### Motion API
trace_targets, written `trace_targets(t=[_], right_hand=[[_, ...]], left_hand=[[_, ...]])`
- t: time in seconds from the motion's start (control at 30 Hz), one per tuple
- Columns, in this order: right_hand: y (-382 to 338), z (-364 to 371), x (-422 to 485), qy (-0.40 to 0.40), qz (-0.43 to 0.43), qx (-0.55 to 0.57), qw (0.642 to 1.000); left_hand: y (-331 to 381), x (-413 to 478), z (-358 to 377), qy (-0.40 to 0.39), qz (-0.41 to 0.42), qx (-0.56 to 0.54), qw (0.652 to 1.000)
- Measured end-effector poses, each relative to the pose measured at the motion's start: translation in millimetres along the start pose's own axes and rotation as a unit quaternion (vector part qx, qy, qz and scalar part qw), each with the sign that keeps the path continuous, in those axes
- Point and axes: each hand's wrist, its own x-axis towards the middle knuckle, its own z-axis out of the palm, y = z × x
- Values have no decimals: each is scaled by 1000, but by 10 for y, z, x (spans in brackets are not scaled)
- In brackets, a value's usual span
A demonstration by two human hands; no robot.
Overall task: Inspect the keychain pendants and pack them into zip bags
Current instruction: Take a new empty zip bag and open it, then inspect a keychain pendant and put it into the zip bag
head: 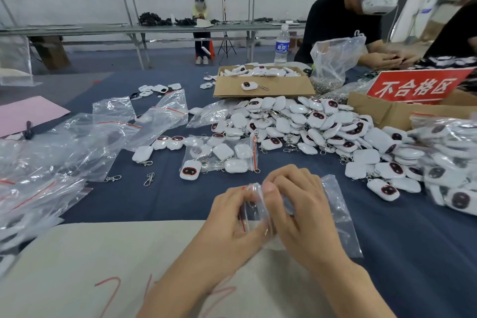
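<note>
Packing workshop, pendant heap (304, 124), reject box (402, 111)

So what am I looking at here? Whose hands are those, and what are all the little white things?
There is only one picture, taken by a camera worn on a person's head, so you see what that person sees looking down at the table. No machine here, just two bare hands. The left hand and the right hand are together holding a clear zip bag with a red strip. Something small seems to be inside it, but the fingers hide it.

The little white things are keychain pendants, heaped in a big pile on the blue table. Some show a dark face with red around it. To the left lie empty zip bags. Just ahead of the hands is a filled bag. Behind the pile sits a cardboard box with more pendants, and another person is working across the table.
</note>
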Motion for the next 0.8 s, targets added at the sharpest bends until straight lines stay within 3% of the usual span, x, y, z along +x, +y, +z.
trace_targets(t=[0.13, 0.27, 0.4, 0.5, 0.6, 0.7, 0.8], right_hand=[[83, -73, 11, -30, 105, 63, 992], [131, -88, 14, -81, 134, -22, 987], [177, -184, 45, -132, 186, -59, 972], [215, -205, 66, -220, 239, -80, 942], [236, -229, 118, -237, 237, -94, 938], [266, -226, 230, -218, 224, -68, 947], [268, -130, 386, -218, 222, -7, 950]], left_hand=[[33, -42, -64, -108, -96, 31, 989], [82, -57, -90, -113, -73, 66, 989], [45, -56, -128, -7, 21, 17, 1000], [-28, 35, -182, 143, 10, 9, 990], [-203, 166, -292, 267, -55, 129, 954], [-360, 333, -452, 305, -168, 242, 906], [-402, 521, -516, 264, -219, 345, 874]])
